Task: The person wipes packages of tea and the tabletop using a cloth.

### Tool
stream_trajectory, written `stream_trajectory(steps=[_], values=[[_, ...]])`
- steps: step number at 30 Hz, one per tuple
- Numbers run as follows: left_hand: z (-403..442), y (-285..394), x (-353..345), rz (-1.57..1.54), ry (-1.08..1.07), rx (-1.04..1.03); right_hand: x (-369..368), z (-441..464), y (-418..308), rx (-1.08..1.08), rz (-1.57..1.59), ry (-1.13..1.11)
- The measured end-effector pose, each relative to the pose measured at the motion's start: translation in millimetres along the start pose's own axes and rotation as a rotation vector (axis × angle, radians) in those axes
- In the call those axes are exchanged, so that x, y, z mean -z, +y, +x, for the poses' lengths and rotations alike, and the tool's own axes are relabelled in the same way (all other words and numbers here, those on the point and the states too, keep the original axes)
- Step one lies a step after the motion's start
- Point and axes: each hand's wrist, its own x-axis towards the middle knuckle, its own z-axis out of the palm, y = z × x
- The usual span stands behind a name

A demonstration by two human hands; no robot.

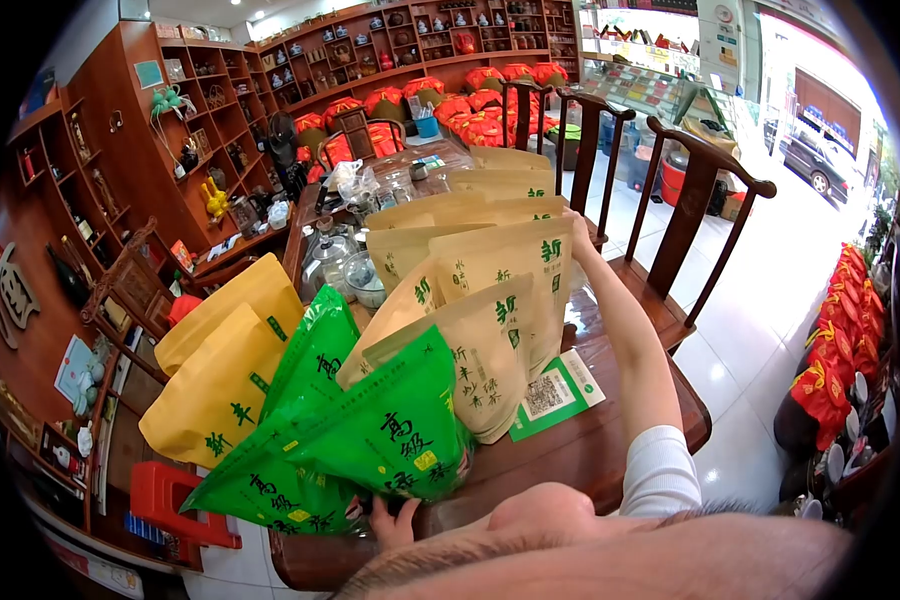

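Several green printed bags (400,425) stand near the table's front left edge. My left hand (395,524) is low beside their bottom, with its visible fingers apart, against the green plastic. Kraft-paper bags with green print (480,350) stand in a cluster behind and to the right. My right hand (577,232) reaches forward to the right side edge of a kraft bag; its fingers are mostly hidden. Two yellow-brown bags (220,385) lean at the left. A green and white card with a QR code (558,396) lies on the wooden table.
Glass teaware (332,255) sits behind the bags. Wooden chairs (695,210) line the table's right side. A red stool (175,505) is at the lower left. Shelves and red-covered jars fill the background.
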Motion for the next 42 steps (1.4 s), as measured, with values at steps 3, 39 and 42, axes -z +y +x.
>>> stream_trajectory(steps=[3, 39, 42], values=[[2, 37, 2, -0.076, -0.031, 0.009, 19, -27, -26, 0.000, 0.134, 0.122], [-3, 65, -178, -0.682, -0.625, -0.042, 137, -373, -128, -0.151, 0.065, 0.395], [-6, 71, -178, -0.696, -0.605, -0.030, 145, -396, -129, -0.483, 0.018, 0.318]])
